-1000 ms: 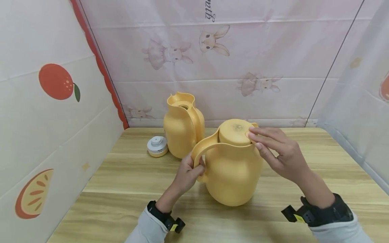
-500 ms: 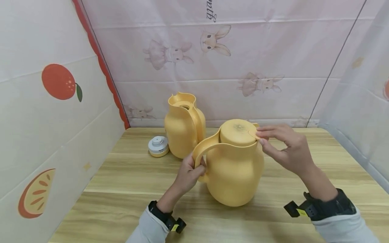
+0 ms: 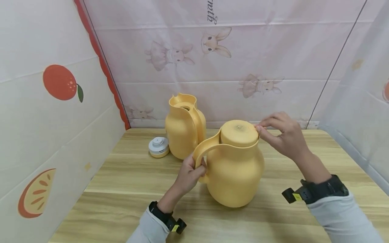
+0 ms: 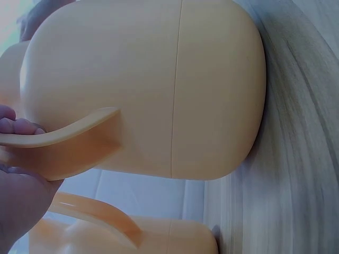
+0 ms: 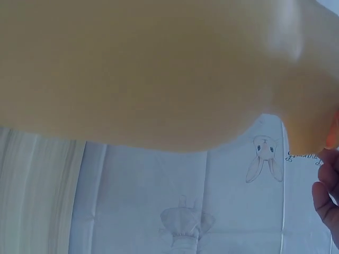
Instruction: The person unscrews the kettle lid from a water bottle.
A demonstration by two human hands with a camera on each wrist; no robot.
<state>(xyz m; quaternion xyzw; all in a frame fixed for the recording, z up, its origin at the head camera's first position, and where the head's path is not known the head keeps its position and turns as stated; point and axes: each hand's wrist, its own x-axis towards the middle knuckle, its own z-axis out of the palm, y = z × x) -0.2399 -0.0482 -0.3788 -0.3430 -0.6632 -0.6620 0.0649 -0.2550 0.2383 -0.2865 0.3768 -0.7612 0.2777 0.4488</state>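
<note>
Desk (image 3: 133,202), wood-grained, lower frame. Front jug (image 3: 235,177), yellow, upright, right of centre. Rear jug (image 3: 180,131), yellow, topless, near centre. Left hand (image 3: 189,173), lower centre: fingers wrapped round the handle (image 3: 204,147), presumably for steadiness. Right hand (image 3: 284,135), right: fingers pinching the lid (image 3: 239,133) at its right edge, probably for purchase. Cap (image 3: 158,146), white-and-yellow, left of centre. Rear jug's lower right hidden; sleeves (image 3: 150,226) cut off; exact pinch point hard to make out.

front jug (image 3: 235,175): smooth plastic, satin sheen | tabletop (image 3: 130,202): wood-grained | backdrop (image 3: 258,50): creased, cloth-like
</note>
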